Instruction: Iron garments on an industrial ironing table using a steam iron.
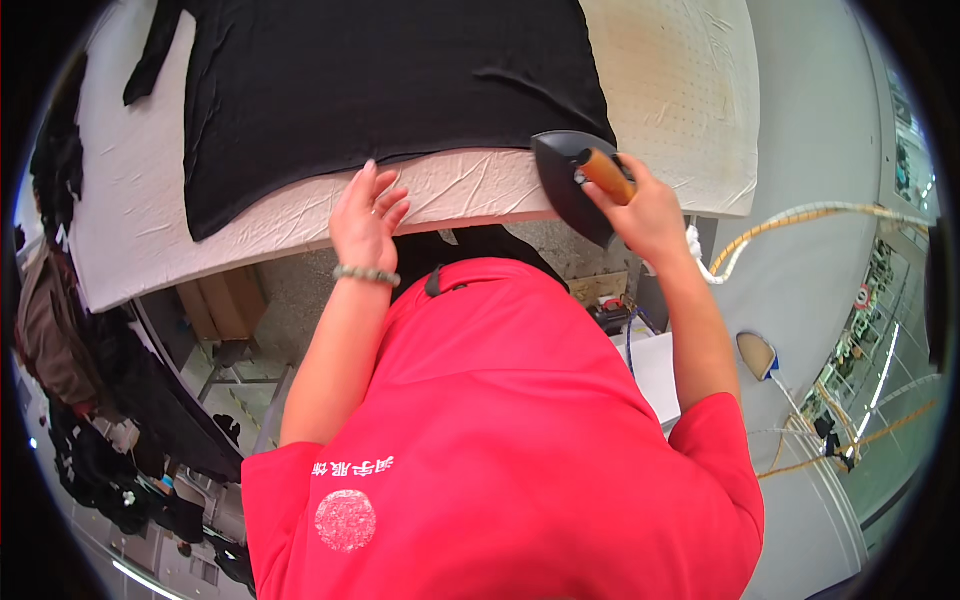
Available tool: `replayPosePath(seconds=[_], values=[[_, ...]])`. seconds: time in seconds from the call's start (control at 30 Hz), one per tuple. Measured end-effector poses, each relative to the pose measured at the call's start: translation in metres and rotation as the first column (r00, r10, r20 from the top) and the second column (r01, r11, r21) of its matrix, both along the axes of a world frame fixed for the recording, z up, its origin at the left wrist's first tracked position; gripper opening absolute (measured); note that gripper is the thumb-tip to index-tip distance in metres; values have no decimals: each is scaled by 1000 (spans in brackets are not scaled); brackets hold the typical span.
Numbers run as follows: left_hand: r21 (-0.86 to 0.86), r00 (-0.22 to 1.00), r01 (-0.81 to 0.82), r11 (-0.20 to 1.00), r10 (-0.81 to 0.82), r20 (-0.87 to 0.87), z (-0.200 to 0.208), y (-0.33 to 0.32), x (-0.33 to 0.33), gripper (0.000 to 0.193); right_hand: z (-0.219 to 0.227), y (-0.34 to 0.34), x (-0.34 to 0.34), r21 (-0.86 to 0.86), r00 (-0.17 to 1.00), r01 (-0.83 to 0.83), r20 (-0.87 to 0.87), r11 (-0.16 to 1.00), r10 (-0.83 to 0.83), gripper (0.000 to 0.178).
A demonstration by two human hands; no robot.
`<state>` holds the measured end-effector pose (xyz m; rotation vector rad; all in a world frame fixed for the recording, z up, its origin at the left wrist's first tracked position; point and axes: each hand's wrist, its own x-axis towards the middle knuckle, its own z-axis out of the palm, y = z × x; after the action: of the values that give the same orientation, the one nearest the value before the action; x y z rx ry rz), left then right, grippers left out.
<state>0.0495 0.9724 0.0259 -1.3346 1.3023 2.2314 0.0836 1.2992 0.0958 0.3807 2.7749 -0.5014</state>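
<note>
A black long garment lies spread on a padded, cream-covered ironing table, its hem running along the near side. My right hand is wrapped round the wooden handle of a dark iron. The iron sits at the garment's near right corner, its body partly over the table's front edge. At the middle of the hem my left hand is held palm up, fingers apart and holding nothing. Its fingertips reach the hem; whether they touch the cloth I cannot tell.
A white and yellow hose loops in from the right beside the table. Dark clothes hang at the far left. Below the table stands a brown cardboard box. Another iron rests on the grey surface at the right.
</note>
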Motion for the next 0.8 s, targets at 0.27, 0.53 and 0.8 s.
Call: replayPosePath(seconds=[0.27, 0.53, 0.8], values=[[-219, 997, 14, 976, 3, 75, -33, 17, -11, 27, -5, 18, -13, -112, 993, -16, 113, 994, 28, 52], [-256, 999, -53, 965, 48, -24, -34, 25, -9, 25, -8, -81, -63, -68, 929, -323, 169, 944, 329, 49], [-229, 993, 121, 966, -118, 26, -16, -10, 1, 23, -16, -133, -83, -66, 870, -448, 196, 892, 452, 50]])
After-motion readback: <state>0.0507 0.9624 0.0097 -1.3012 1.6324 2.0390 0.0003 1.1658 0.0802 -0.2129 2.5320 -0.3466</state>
